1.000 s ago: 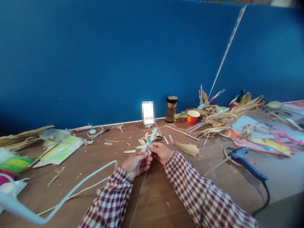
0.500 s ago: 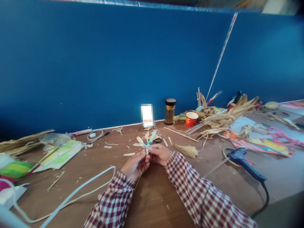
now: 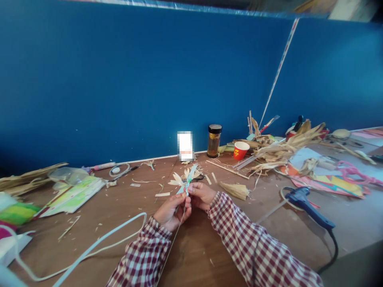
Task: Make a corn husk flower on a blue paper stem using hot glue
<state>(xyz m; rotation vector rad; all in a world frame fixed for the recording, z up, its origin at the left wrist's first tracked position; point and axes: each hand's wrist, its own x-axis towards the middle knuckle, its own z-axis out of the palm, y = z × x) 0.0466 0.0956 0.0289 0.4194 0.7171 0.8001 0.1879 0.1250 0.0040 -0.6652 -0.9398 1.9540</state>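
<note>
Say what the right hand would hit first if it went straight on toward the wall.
Probably the scissors lying just beyond the right hand and its husk flower; farther on, the blurred card at the wall. Depth is unclear.

Both arms were covered by long sleeves of a checked shirt, a gingham of dark red and white squares crossed into small even blocks. The left sleeve (image 3: 143, 257) and the right sleeve (image 3: 248, 243) reached to the wrists, ending in plain buttoned-looking cuffs. The left hand (image 3: 172, 210) and right hand (image 3: 202, 195) were bare, without gloves.
</note>
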